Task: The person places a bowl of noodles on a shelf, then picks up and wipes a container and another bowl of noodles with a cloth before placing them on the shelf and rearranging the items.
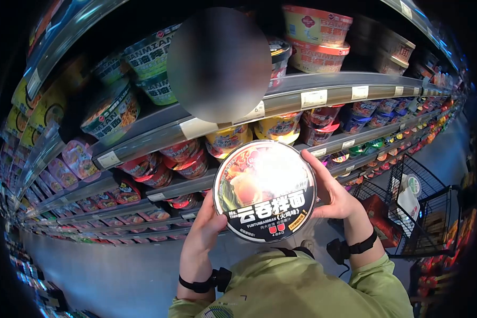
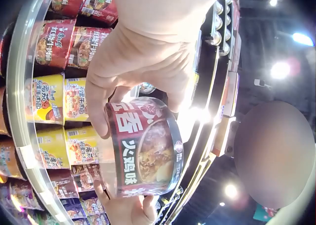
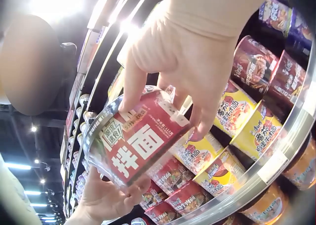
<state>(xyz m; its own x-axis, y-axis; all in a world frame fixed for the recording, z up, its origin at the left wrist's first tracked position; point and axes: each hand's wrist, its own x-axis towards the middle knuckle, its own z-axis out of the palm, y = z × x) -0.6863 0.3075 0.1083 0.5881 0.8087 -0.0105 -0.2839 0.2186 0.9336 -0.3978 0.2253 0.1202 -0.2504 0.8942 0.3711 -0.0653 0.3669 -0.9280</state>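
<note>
A round instant noodle bowl (image 1: 265,191) is held up in front of the body, its black-rimmed printed lid facing the head camera. My left hand (image 1: 204,228) grips its lower left side, the thumb lying at the lid's edge. On the opposite side my right hand (image 1: 335,193) holds the bowl, fingers and thumb spread around the wall. In the left wrist view the bowl's red and white side wall (image 2: 129,151) shows between both hands. The right wrist view shows its red label (image 3: 143,141), with the right thumb near the lid rim and the fingertips toward the base.
Shelves of noodle bowls fill the front, with yellow tubs (image 1: 278,129) and red tubs (image 1: 185,159) behind the held bowl. Price tags (image 1: 314,98) line the shelf edges. A black shopping cart (image 1: 421,206) holding packages stands at the right. Grey floor (image 1: 127,270) shows at lower left.
</note>
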